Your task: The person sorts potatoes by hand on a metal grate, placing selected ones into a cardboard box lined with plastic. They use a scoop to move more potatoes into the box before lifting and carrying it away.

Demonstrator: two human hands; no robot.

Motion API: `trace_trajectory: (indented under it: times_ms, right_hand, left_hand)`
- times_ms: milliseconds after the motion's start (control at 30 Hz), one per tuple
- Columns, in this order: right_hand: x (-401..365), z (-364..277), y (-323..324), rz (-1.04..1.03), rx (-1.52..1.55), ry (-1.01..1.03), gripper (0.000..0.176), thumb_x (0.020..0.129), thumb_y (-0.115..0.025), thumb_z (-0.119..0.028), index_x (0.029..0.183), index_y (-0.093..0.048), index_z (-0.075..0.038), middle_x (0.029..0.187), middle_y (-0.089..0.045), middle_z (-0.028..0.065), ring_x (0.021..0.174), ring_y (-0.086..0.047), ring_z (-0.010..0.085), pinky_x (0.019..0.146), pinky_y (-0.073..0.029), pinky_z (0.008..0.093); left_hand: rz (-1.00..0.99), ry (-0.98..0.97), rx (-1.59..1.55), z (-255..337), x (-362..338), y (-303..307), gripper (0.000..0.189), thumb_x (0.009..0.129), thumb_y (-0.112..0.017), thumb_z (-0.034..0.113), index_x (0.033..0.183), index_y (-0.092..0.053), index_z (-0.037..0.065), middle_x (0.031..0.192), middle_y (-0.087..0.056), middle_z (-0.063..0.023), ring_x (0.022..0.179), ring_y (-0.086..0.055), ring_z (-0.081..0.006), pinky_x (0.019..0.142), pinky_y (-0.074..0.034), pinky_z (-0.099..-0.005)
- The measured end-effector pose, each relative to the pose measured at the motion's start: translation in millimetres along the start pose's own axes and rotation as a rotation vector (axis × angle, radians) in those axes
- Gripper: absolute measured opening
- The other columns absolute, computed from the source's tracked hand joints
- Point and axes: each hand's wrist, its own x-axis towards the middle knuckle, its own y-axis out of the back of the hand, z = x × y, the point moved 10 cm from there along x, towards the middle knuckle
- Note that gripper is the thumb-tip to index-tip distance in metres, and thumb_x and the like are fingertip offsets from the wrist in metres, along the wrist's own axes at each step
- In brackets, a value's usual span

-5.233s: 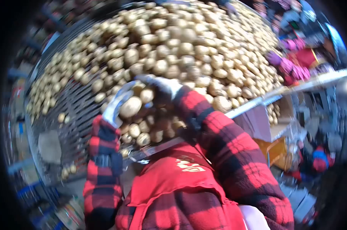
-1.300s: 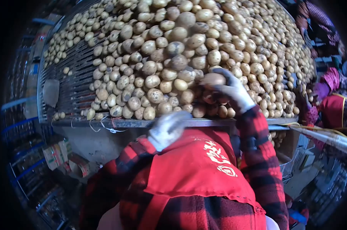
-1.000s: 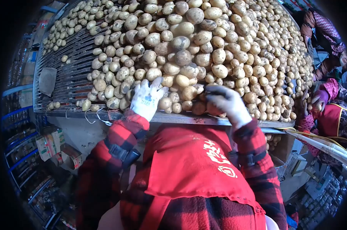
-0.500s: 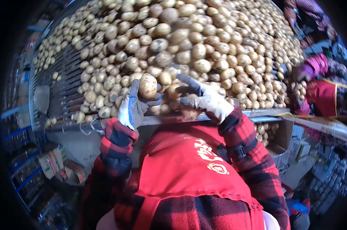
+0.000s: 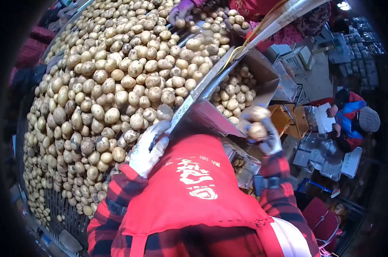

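Potatoes [image 5: 258, 131] gripped in right hand [image 5: 271, 140], beside carton [image 5: 213, 118]; left hand [image 5: 147, 150] unclenched near table edge [image 5: 183, 111].

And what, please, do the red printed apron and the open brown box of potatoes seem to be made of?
The red printed apron is probably matte cloth, draping softly; the open brown box looks like dull cardboard, with thin, flat walls.

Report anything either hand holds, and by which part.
The right hand holds two potatoes by their sides; exact contact is blurred. Whether the left hand holds anything cannot be told.
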Motion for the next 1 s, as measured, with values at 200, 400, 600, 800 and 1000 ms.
trace_trajectory:
  times_ms: [200,400,600,800,1000]
  right_hand:
    - [5.8,4.6,338.0,0.508,0.105,-0.031,0.038,0.097,-0.073,-0.035,0.127,-0.060,-0.016,0.122,-0.069,0.0092,0.101,-0.070,0.0262,0.082,-0.059,0.0395]
    - [80.6,-34.3,-21.2,0.333,-1.185,0.726,0.056,0.091,-0.071,-0.008,0.142,-0.052,0.006,0.138,-0.061,0.0184,0.127,-0.058,0.0314,0.112,-0.044,0.0404]
    - [12.7,162.3,-352.9,-0.980,-1.615,1.266,0.051,0.080,-0.077,-0.023,0.130,-0.066,-0.017,0.128,-0.068,0.0107,0.123,-0.061,0.0399,0.112,-0.041,0.0597]
    - [104.0,142.1,-351.9,-0.746,-1.830,1.267,0.050,0.076,-0.071,-0.017,0.126,-0.066,-0.019,0.128,-0.066,0.0063,0.125,-0.057,0.0356,0.107,-0.041,0.0589]
    - [174.2,31.9,-379.7,-0.280,-1.875,1.467,0.055,0.092,-0.070,-0.033,0.141,-0.059,-0.010,0.137,-0.060,0.0195,0.127,-0.055,0.0384,0.107,-0.042,0.0526]
  left_hand:
    - [-0.079,-0.114,0.621,-25.1,12.2,0.5,0.044,0.099,-0.059,0.026,0.136,-0.060,0.004,0.132,-0.064,-0.0219,0.120,-0.062,-0.0381,0.105,-0.049,-0.0451]
    - [0.004,-0.068,0.598,-19.5,-4.2,5.7,0.041,0.100,-0.057,0.029,0.134,-0.062,0.007,0.133,-0.063,-0.0193,0.124,-0.058,-0.0385,0.107,-0.046,-0.0476]
    - [0.084,0.014,0.497,-32.4,-50.6,30.4,0.040,0.102,-0.055,0.030,0.136,-0.062,0.008,0.137,-0.061,-0.0179,0.128,-0.056,-0.0381,0.111,-0.044,-0.0466]
    - [0.574,0.014,0.180,-30.7,-127.6,107.4,0.034,0.101,-0.060,0.009,0.134,-0.062,0.003,0.136,-0.063,-0.0141,0.127,-0.061,-0.0300,0.110,-0.048,-0.0395]
    - [1.069,-0.231,0.940,87.0,-132.1,248.9,0.042,0.098,-0.063,0.017,0.138,-0.058,0.005,0.142,-0.059,-0.0216,0.127,-0.060,-0.0406,0.110,-0.048,-0.0457]
